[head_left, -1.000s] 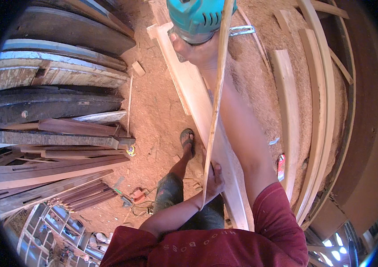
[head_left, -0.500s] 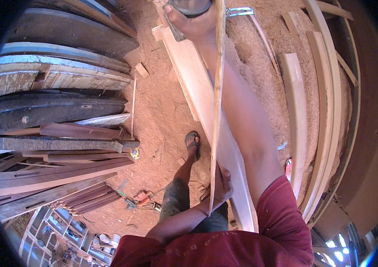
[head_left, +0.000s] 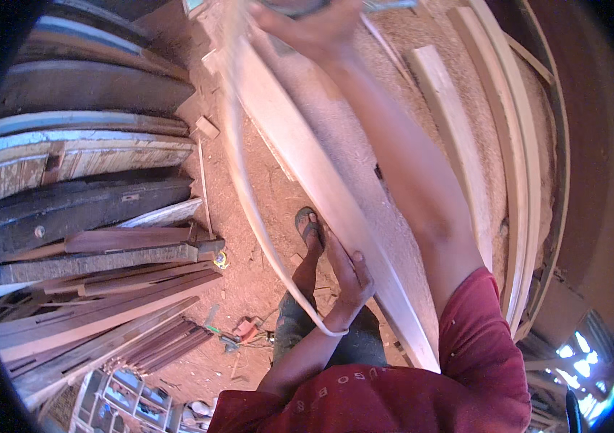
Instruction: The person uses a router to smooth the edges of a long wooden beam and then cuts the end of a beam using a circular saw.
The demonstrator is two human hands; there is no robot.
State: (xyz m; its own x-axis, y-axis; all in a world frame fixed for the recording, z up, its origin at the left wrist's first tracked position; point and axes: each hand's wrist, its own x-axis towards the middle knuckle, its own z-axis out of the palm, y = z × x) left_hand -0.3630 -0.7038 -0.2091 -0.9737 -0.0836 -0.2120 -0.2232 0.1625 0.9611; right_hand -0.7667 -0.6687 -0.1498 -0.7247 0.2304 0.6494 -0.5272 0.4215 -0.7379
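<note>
My right hand (head_left: 318,32) reaches far forward to the top edge, closed on a dark power tool (head_left: 299,6), mostly cut off by the frame, so its exact kind is unclear. A metal guide (head_left: 388,4) sticks out to its right. Below lies a long pale wooden board (head_left: 321,162), slanting from the upper left towards my body. My left hand (head_left: 350,278) grips the board's left edge near my legs, with the thumb against it and the fingers stretched along its side. A pale, cord-like strand (head_left: 245,184) hangs in a curve down to my left wrist.
Stacked dark and painted timbers (head_left: 83,191) fill the left side. More pale beams (head_left: 451,123) lie at right on sawdust. An orange tool (head_left: 245,330) and a yellow tape measure (head_left: 220,260) lie on the floor; a shelf rack (head_left: 130,397) stands lower left.
The strand has swung left from across the board and now bows outward. My right hand and the tool have shifted slightly up in the picture. My left hand shows more fully at the board's edge.
</note>
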